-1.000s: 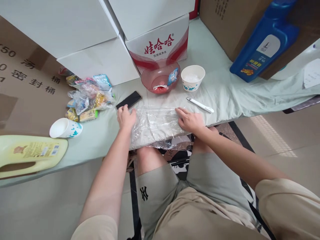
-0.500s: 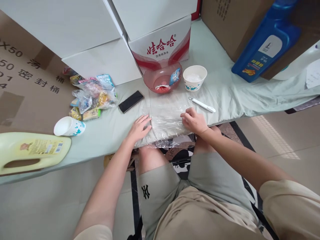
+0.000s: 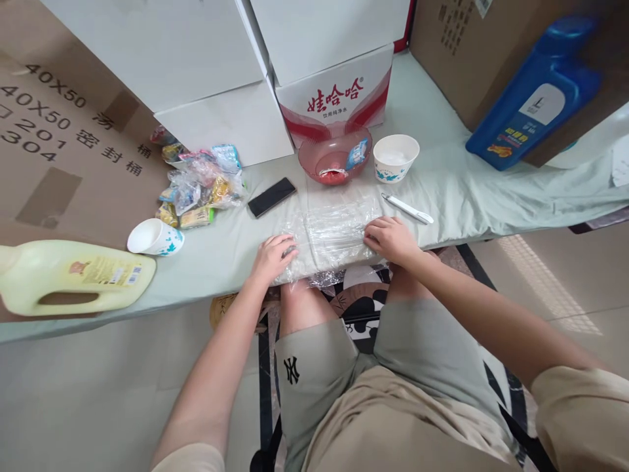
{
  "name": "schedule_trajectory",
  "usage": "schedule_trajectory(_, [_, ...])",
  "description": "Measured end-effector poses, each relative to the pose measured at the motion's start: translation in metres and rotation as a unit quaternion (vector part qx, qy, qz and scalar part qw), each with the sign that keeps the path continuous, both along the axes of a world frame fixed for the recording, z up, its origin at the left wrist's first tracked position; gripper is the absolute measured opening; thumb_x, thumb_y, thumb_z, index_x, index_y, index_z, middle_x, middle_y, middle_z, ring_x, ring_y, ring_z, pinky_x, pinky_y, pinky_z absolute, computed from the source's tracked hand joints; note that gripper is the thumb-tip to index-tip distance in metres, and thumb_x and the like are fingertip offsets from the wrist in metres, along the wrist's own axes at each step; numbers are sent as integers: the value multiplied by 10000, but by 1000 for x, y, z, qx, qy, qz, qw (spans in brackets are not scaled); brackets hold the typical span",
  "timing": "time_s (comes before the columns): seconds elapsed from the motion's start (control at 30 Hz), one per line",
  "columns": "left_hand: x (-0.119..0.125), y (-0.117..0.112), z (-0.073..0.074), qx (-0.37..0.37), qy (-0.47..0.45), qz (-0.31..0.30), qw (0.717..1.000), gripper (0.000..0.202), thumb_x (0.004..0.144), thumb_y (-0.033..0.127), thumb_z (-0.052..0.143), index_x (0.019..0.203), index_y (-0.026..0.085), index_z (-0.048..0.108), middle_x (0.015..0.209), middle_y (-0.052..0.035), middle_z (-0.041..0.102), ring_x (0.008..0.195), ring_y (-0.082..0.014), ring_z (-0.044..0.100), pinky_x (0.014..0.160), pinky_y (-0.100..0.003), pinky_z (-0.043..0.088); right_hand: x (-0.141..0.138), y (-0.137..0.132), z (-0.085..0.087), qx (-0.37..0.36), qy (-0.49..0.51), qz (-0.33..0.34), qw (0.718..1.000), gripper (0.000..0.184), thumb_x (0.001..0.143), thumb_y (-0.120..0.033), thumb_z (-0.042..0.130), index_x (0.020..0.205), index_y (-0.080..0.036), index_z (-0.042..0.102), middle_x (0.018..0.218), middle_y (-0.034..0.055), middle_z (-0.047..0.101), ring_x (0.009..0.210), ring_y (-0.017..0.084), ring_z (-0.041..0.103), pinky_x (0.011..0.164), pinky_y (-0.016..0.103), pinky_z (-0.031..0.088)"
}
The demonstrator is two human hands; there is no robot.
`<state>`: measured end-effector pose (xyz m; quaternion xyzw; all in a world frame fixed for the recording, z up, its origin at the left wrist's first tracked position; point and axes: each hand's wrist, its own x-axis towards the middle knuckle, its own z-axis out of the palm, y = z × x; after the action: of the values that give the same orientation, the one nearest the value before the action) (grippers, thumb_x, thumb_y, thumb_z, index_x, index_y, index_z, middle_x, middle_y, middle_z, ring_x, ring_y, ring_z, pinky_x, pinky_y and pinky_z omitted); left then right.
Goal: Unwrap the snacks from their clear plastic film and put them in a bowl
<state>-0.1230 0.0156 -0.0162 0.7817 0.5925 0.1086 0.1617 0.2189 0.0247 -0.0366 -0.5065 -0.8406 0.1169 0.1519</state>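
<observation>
A sheet of clear plastic film (image 3: pixel 334 226) lies wrinkled on the cloth-covered table in front of me, its near edge hanging over the table's front. My left hand (image 3: pixel 274 257) closes on the film's left side, fingers curled and thumb drawn in. At the right side, my right hand (image 3: pixel 389 238) has its fingers bent and pressed together on the film. Taut creases run across the sheet between both hands. Just beyond my right hand lies a white utility knife (image 3: pixel 407 208). A black phone (image 3: pixel 272 196) rests past my left hand.
Behind the film stand a red translucent bowl (image 3: pixel 314 157) with packets and a paper bowl (image 3: pixel 396 157). Wrapped snacks (image 3: pixel 201 187), a tipped paper cup (image 3: pixel 156 237) and a yellow jug (image 3: pixel 78 278) are left. A blue bottle (image 3: pixel 535 98) leans against boxes at right.
My left hand has gone from lying spread to curled fingers on the film. My right hand's fingers have closed on its side. The film is more creased, and the view has shifted slightly.
</observation>
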Motion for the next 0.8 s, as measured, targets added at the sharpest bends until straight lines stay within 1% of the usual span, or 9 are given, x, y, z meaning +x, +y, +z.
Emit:
schedule_trajectory(0.1, [-3,-4,2,1,-97,19,995,222,884,324,572,895,212,763,1236,-106,747,1208,-276,646,1128,-483,447,9,0,6,-3,64,29,998,272,953,-341,462,907,-185,681,1136,140,742,1108,304,645,949,434,441])
schedule_trajectory(0.2, [-2,-9,12,-37,-248,91,964,241,831,418,642,813,197,735,1064,-112,785,1084,-270,698,1081,-463,497,16,-4,26,-65,149,46,986,240,944,-366,474,889,-192,631,965,122,759,931,257,684,853,392,482])
schedule_trajectory(0.27, [0,-11,25,-83,-369,136,916,277,780,465,709,792,188,712,924,-96,787,960,-253,724,1000,-434,549,18,-7,41,-131,216,34,967,241,957,-412,487,898,-204,593,773,67,727,743,203,662,731,337,481])
schedule_trajectory(0.33, [5,-10,40,-132,-483,172,848,293,729,456,769,795,185,681,800,-60,757,811,-211,725,856,-373,595,18,-7,54,-186,298,17,936,272,964,-477,508,926,-212,553,646,12,659,616,161,613,641,297,457])
schedule_trajectory(0.4, [10,-5,53,-181,-548,209,789,301,695,410,808,826,186,655,720,-22,715,672,-165,692,655,-280,576,17,-4,59,-221,383,1,897,325,936,-532,563,991,-215,517,621,-22,612,587,145,600,622,290,467])
schedule_trajectory(0.47, [14,3,60,-213,-560,255,759,286,724,389,797,843,185,636,672,-2,673,576,-128,643,516,-213,497,15,-1,57,-251,448,-8,858,423,864,-529,670,1084,-219,484,672,-35,605,650,153,634,673,313,518])
schedule_trajectory(0.57, [17,10,61,-238,-547,305,742,313,833,488,690,872,186,620,726,-34,684,613,-141,669,532,-231,526,13,2,46,-290,492,-19,820,493,808,-442,738,1156,-236,455,777,-38,583,748,159,669,799,372,582])
schedule_trajectory(0.67, [19,9,54,-278,-547,278,739,434,830,569,678,1051,205,598,929,-85,742,829,-218,750,707,-334,613,12,2,37,-307,500,-60,808,362,890,-402,624,1165,-257,439,821,-46,506,684,119,649,795,373,611])
schedule_trajectory(0.8, [25,5,44,-271,-504,291,767,525,751,279,780,1206,240,520,930,-57,749,744,-167,734,634,-250,568,9,1,34,-321,484,-97,808,438,898,-459,581,1250,-289,382,963,-16,492,651,109,641,617,311,594])
